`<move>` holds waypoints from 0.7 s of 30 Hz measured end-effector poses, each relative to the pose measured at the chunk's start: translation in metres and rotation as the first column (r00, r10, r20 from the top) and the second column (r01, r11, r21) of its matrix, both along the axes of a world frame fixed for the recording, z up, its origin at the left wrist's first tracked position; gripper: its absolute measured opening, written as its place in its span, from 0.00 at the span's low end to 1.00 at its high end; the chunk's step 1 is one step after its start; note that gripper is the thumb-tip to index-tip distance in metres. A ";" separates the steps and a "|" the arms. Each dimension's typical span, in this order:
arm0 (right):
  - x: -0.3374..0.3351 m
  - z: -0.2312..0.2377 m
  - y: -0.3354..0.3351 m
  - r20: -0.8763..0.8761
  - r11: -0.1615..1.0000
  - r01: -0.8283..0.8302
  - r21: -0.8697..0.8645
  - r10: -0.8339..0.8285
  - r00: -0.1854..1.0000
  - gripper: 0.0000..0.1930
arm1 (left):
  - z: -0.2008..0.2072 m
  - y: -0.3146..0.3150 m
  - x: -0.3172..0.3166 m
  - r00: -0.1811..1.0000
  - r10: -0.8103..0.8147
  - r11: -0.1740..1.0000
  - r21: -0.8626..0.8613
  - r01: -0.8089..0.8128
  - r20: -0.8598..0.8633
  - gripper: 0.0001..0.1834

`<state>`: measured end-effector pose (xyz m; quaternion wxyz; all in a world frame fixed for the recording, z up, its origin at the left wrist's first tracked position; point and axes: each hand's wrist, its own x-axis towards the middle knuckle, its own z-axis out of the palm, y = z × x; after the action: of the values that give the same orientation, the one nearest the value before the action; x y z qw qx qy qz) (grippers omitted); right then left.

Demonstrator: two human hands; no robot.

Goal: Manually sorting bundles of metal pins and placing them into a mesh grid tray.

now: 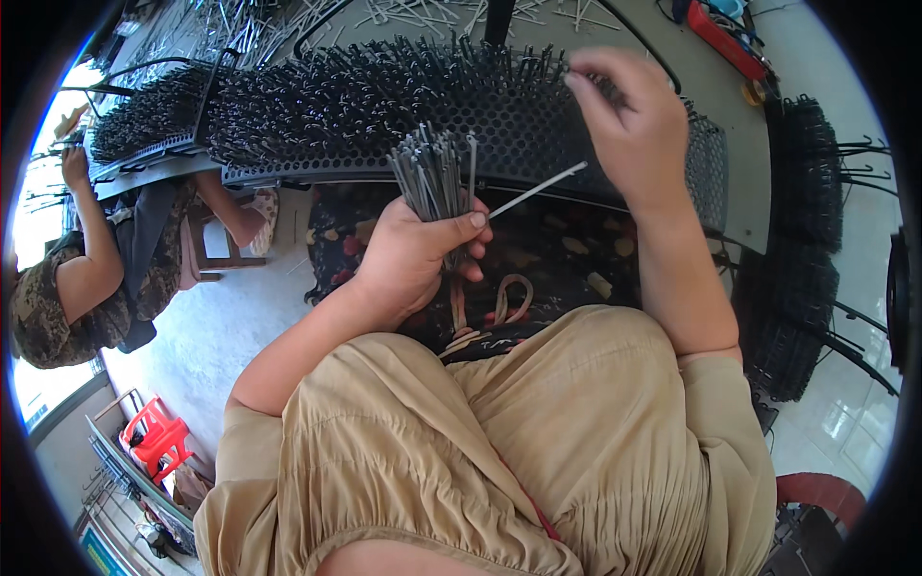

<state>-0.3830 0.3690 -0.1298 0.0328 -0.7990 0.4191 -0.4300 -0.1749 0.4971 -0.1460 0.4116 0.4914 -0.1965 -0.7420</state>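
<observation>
My left hand (413, 245) is closed round an upright bundle of thin grey metal rods (429, 173). One pale rod (538, 190) sticks out sideways from it, near the thumb, slanting up to the right. Raised beyond it, my right hand (629, 110) has its thumb and fingers brought together at the right end of a row of dark hooked rods (384, 91). Whatever is between those fingertips, if anything, is too small and blurred to make out. The hooked rods stand densely on a black perforated metal tray (538, 134) in front of me.
More loose metal rods (413, 12) lie scattered on the table behind the tray. To the left sits another person (96, 259) with a raised hand. Dark bundles of hooked rods (812, 173) hang at the right. A red plastic chair (158, 437) stands at the lower left.
</observation>
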 end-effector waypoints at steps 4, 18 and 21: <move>-0.011 0.004 0.048 0.671 0.537 -0.506 0.675 -0.163 0.723 0.08 | 0.005 -0.005 -0.004 0.998 0.069 0.997 -0.031 -0.069 -0.011 0.06; 0.009 0.023 -0.004 0.194 0.999 -0.014 -0.040 0.022 0.981 0.15 | 0.003 -0.007 -0.014 0.985 -0.122 0.993 0.020 0.120 0.119 0.05; 0.014 0.012 -0.018 0.115 0.995 -0.052 -0.083 0.062 0.991 0.14 | 0.004 -0.006 -0.015 0.983 -0.120 0.993 0.029 0.118 0.135 0.04</move>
<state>-0.3694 0.3513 -0.1179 0.0380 -0.7846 0.3759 -0.4916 -0.1900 0.4909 -0.1423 0.3469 0.5327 -0.2455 -0.7318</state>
